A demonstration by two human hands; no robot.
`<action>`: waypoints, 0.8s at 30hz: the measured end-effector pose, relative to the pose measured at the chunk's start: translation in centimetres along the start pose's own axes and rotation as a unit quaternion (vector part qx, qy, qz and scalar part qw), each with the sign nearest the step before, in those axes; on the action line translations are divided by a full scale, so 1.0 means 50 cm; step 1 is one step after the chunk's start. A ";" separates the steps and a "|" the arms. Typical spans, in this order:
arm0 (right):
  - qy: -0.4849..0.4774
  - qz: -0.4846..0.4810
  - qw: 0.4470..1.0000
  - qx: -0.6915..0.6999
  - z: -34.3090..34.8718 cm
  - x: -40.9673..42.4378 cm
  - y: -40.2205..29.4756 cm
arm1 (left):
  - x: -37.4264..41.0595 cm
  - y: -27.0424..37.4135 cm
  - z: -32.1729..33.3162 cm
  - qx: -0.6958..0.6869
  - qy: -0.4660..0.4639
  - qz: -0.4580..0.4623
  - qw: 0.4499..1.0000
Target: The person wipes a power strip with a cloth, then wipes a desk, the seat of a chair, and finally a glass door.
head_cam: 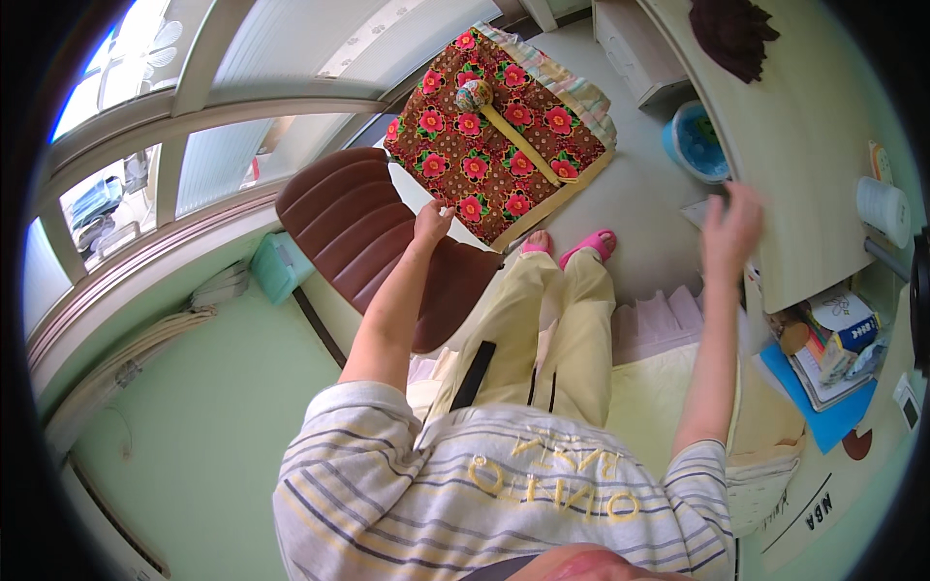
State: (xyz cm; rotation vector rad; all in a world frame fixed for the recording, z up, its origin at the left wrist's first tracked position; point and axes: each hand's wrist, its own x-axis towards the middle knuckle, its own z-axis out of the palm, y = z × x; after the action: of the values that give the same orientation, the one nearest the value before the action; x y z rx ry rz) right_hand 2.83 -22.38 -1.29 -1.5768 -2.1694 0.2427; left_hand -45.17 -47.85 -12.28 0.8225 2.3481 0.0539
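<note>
My left hand point(434, 221) is raised over the edge of the brown padded chair backrest point(349, 225), its fingers curled and fingertips close together; whether a small thing is pinched there cannot be told. My right hand point(732, 225), blurred, is beside the curved edge of the pale desk point(806, 181), thumb and fingers apart, with nothing visible between them. Ahead of my feet lies a brown cloth with pink flowers point(476, 167), with a plain yellowish border and a striped pastel edge. On it rests a yellow stick point(519, 143) with a round patterned fabric head point(474, 95).
A blue basin point(696, 141) stands on the floor by a drawer cabinet point(639, 51). Dark cloth point(734, 36) and a white cup point(883, 210) are on the desk. Books and a blue folder point(821, 399) sit at right. A green bin point(282, 267) is behind the chair, near sliding windows.
</note>
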 end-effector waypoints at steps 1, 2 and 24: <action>-0.042 -0.046 0.998 -0.021 0.022 -0.009 -0.093 | 0.014 -0.026 0.017 -0.002 -0.004 -0.019 1.000; -0.091 -0.016 0.993 0.073 0.102 -0.043 -0.126 | 0.050 -0.058 0.045 0.005 0.000 -0.036 0.999; -0.096 0.059 0.989 0.098 0.576 0.040 -0.248 | 0.401 0.312 -0.037 0.162 0.099 0.422 0.887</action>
State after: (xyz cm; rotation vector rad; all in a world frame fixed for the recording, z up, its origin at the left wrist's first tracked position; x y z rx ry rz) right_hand -21.23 -21.31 -21.44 -1.6264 -2.1192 0.6491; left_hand -49.74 -23.56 -18.33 2.0382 2.0131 0.1152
